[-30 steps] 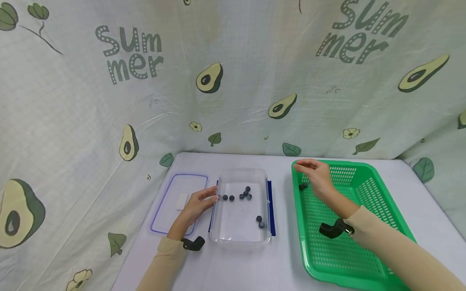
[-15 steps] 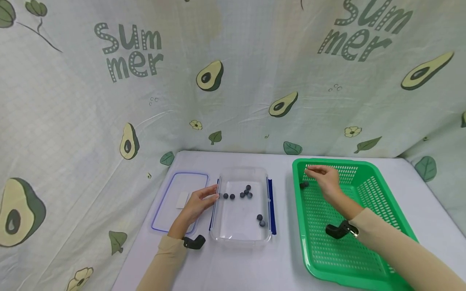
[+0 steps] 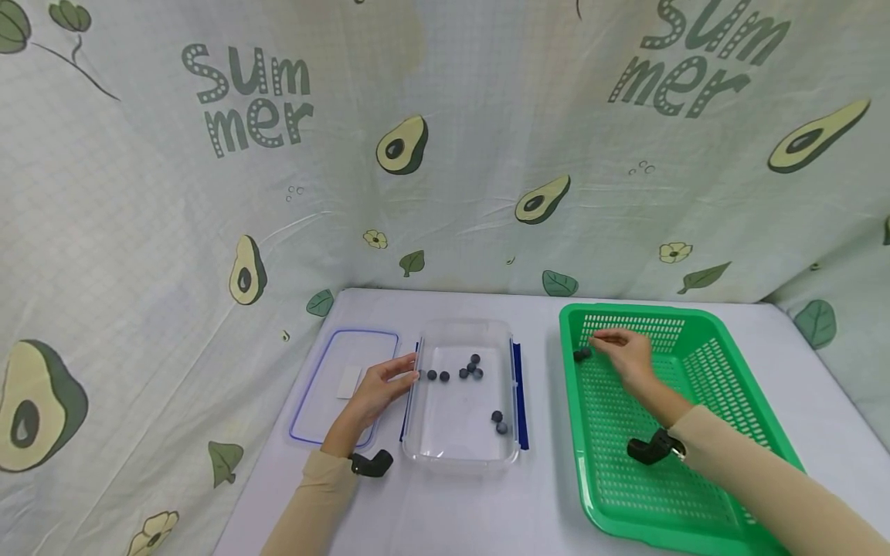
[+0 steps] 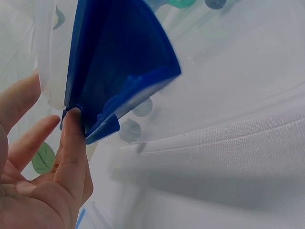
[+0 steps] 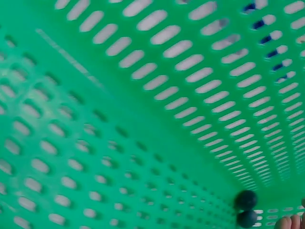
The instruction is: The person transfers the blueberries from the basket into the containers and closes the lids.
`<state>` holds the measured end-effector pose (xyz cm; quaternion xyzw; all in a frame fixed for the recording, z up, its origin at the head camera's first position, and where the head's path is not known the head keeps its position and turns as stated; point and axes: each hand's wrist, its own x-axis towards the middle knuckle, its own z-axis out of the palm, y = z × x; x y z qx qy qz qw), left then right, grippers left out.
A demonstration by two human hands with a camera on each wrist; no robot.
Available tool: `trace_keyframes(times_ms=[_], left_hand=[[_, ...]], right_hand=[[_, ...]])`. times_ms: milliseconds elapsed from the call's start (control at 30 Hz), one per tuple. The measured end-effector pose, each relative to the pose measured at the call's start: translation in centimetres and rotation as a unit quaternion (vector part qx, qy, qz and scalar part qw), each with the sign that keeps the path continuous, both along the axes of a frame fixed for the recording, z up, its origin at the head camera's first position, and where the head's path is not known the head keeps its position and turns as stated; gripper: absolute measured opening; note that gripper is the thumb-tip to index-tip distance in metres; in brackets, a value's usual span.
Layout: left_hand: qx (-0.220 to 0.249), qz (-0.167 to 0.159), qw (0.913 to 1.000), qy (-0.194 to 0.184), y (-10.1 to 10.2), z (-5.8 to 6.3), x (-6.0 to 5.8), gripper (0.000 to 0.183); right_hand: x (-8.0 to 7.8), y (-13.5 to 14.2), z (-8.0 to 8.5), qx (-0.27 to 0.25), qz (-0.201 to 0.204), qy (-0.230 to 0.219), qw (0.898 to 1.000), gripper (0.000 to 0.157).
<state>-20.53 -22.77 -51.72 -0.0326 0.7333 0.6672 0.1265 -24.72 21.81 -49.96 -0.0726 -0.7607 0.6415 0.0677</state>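
My left hand (image 3: 376,392) is at the left side of a clear plastic container (image 3: 462,440). Its straight fingers touch the rim and the raised blue side latch (image 4: 119,52), with one fingertip right at the latch's hinge. Several blueberries (image 3: 471,367) lie scattered on the container's floor. Inside the green basket (image 3: 580,455), my right hand (image 3: 629,361) reaches down with fingers extended close together. Near its fingertips (image 5: 284,223), two blueberries (image 5: 246,200) lie against the basket's left wall. No berry shows in the right hand.
A clear lid (image 3: 313,386) with a blue-purple edge lies left of the container, partly behind the left hand. The container's other blue latch (image 3: 520,398) hangs out on its right side. A patterned cloth (image 3: 459,255) rises behind the white table (image 3: 480,517).
My right hand has moved from over the basket's far-left rim rightward and down into the basket, near the two blueberries. The left hand has stayed at the container's side.
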Motion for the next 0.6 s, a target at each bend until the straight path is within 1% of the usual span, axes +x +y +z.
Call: trace_keyframes(times_ms=[167,367,600], left_hand=[[-0.002,0.001,1.0,0.0,0.0,0.0,-0.1,0.055],[-0.006,0.006,0.9999,-0.005,0.1,0.0,0.0,0.053],[-0.006,0.007,0.9999,-0.006,0.1,0.1,0.1,0.053]], right_hand=[[0.2,0.0,-0.8,0.038,-0.01,-0.003,0.999,0.031],[0.0,0.1,-1.7,0.08,-0.028,-0.017,0.996,0.029],[0.0,-0.1,-2.4,0.109,-0.027,-0.021,0.993,0.028]])
